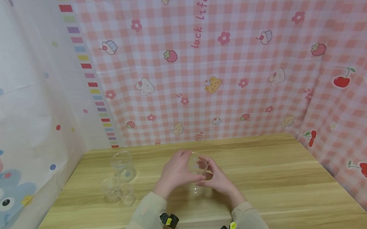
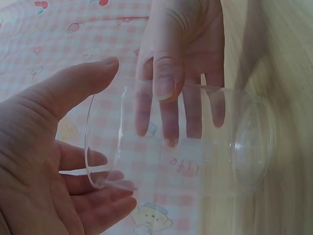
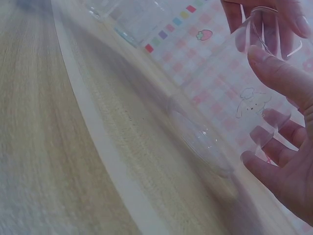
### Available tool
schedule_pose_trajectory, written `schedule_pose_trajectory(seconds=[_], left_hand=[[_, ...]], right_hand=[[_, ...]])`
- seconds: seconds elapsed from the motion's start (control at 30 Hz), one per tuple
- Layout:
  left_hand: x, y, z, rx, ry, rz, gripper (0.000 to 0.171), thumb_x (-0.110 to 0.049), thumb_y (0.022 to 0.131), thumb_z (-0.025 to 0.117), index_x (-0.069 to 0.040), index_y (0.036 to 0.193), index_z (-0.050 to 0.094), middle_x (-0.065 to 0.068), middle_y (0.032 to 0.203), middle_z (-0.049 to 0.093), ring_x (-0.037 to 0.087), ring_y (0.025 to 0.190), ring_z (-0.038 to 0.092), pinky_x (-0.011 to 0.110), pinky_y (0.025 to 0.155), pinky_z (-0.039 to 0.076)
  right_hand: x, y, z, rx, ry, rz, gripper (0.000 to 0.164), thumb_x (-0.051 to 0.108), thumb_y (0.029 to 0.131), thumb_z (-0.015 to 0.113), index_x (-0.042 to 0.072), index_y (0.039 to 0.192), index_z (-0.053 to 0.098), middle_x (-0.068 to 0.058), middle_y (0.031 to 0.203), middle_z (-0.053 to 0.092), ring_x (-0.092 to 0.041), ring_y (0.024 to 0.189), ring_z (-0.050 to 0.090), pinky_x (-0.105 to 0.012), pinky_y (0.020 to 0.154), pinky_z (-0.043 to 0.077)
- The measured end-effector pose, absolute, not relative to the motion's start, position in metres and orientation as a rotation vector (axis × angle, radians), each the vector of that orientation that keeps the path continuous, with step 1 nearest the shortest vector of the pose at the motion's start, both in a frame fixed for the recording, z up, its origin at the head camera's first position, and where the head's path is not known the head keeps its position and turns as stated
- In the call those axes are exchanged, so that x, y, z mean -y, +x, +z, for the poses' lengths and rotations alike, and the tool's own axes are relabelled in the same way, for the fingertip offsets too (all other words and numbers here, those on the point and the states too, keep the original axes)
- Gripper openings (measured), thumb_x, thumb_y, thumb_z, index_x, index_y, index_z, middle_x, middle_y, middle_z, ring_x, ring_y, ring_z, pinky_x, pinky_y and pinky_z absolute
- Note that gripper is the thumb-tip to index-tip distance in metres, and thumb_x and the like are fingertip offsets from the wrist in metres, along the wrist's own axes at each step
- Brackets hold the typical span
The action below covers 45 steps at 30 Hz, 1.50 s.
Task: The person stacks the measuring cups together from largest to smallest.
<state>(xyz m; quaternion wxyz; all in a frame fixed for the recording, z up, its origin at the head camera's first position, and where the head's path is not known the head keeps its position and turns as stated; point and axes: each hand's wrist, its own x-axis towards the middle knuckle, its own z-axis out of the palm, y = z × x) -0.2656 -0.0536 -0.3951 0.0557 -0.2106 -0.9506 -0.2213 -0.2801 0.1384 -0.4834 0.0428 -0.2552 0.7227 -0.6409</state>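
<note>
A clear glass beaker stands upright between my two hands near the middle of the table. My left hand holds it around the rim, thumb on one side and fingers on the other, as the left wrist view shows. Lower on the wall, my right hand grips it with the thumb in front and the fingers spread behind the glass. In the left wrist view the beaker appears sideways, see-through, with nothing visible inside. Its round base shows close over the wood in the right wrist view.
To the left stand a large clear beaker, a medium one and a small one, close together. The wooden table meets a pink checked cloth at the back and cloth walls on both sides.
</note>
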Motion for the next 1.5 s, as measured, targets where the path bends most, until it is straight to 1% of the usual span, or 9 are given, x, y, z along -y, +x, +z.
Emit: schedule_pose_trajectory(seconds=[0.1, 0.2, 0.4, 0.6, 0.77, 0.9, 1.2, 1.5], left_hand=[[0.058, -0.264, -0.397, 2.867, -0.636, -0.72, 0.099, -0.056, 0.068, 0.085, -0.002, 0.143, 0.049, 0.019, 0.143, 0.05, 0.035, 0.129, 0.048, 0.053, 0.1, 0.045], [0.063, -0.263, -0.399, 2.846, -0.635, -0.752, 0.1, -0.055, 0.068, 0.085, -0.002, 0.144, 0.047, 0.02, 0.142, 0.051, 0.036, 0.129, 0.049, 0.053, 0.101, 0.044], [0.072, -0.259, -0.403, 2.826, -0.638, -0.762, 0.1, -0.056, 0.068, 0.084, -0.001, 0.144, 0.047, 0.02, 0.138, 0.054, 0.037, 0.125, 0.052, 0.053, 0.1, 0.045], [0.08, -0.258, -0.411, 2.762, -0.675, -0.831, 0.089, -0.047, 0.068, 0.087, -0.007, 0.139, 0.053, 0.013, 0.13, 0.061, 0.032, 0.117, 0.058, 0.05, 0.095, 0.049], [0.085, -0.257, -0.416, 2.776, -0.612, -0.838, 0.088, -0.043, 0.072, 0.086, -0.002, 0.141, 0.05, 0.015, 0.123, 0.064, 0.032, 0.11, 0.061, 0.051, 0.092, 0.051], [0.088, -0.255, -0.417, 2.797, -0.548, -0.833, 0.087, -0.043, 0.074, 0.084, -0.001, 0.142, 0.048, 0.015, 0.121, 0.066, 0.031, 0.107, 0.063, 0.05, 0.089, 0.052], [0.098, -0.252, -0.415, 2.77, -0.422, -0.825, 0.073, -0.038, 0.078, 0.082, -0.003, 0.136, 0.055, 0.011, 0.115, 0.068, 0.026, 0.099, 0.066, 0.045, 0.08, 0.055], [0.111, -0.254, -0.412, 2.716, -0.387, -0.769, 0.063, -0.032, 0.079, 0.082, -0.003, 0.13, 0.059, 0.008, 0.107, 0.069, 0.023, 0.093, 0.067, 0.041, 0.073, 0.055]], right_hand=[[-0.138, -0.28, -0.484, -2.249, -0.797, -1.945, 0.087, -0.002, 0.08, 0.08, 0.003, 0.15, 0.029, -0.029, 0.145, 0.04, -0.047, 0.133, 0.038, -0.048, 0.106, 0.041], [-0.139, -0.28, -0.484, -2.271, -0.811, -1.94, 0.085, 0.0, 0.08, 0.08, 0.003, 0.149, 0.031, -0.029, 0.144, 0.041, -0.046, 0.133, 0.039, -0.051, 0.107, 0.039], [-0.14, -0.28, -0.484, -2.279, -0.811, -1.931, 0.085, 0.002, 0.081, 0.08, 0.004, 0.15, 0.03, -0.027, 0.146, 0.041, -0.043, 0.134, 0.04, -0.05, 0.107, 0.038], [-0.139, -0.28, -0.485, -2.306, -0.803, -1.919, 0.086, 0.003, 0.08, 0.082, 0.006, 0.149, 0.031, -0.025, 0.145, 0.043, -0.043, 0.133, 0.041, -0.049, 0.107, 0.039], [-0.139, -0.28, -0.484, -2.299, -0.767, -1.925, 0.088, 0.002, 0.078, 0.082, 0.007, 0.15, 0.031, -0.024, 0.147, 0.042, -0.042, 0.134, 0.041, -0.05, 0.108, 0.038], [-0.139, -0.279, -0.483, -2.301, -0.738, -1.922, 0.088, 0.002, 0.078, 0.082, 0.008, 0.15, 0.032, -0.023, 0.147, 0.042, -0.041, 0.134, 0.041, -0.051, 0.108, 0.038], [-0.137, -0.278, -0.483, -2.321, -0.748, -1.913, 0.088, 0.001, 0.078, 0.082, 0.007, 0.15, 0.031, -0.024, 0.146, 0.043, -0.042, 0.133, 0.041, -0.052, 0.107, 0.039], [-0.135, -0.278, -0.482, -2.326, -0.77, -1.908, 0.088, 0.0, 0.079, 0.081, 0.004, 0.15, 0.029, -0.027, 0.146, 0.042, -0.045, 0.132, 0.041, -0.054, 0.107, 0.038]])
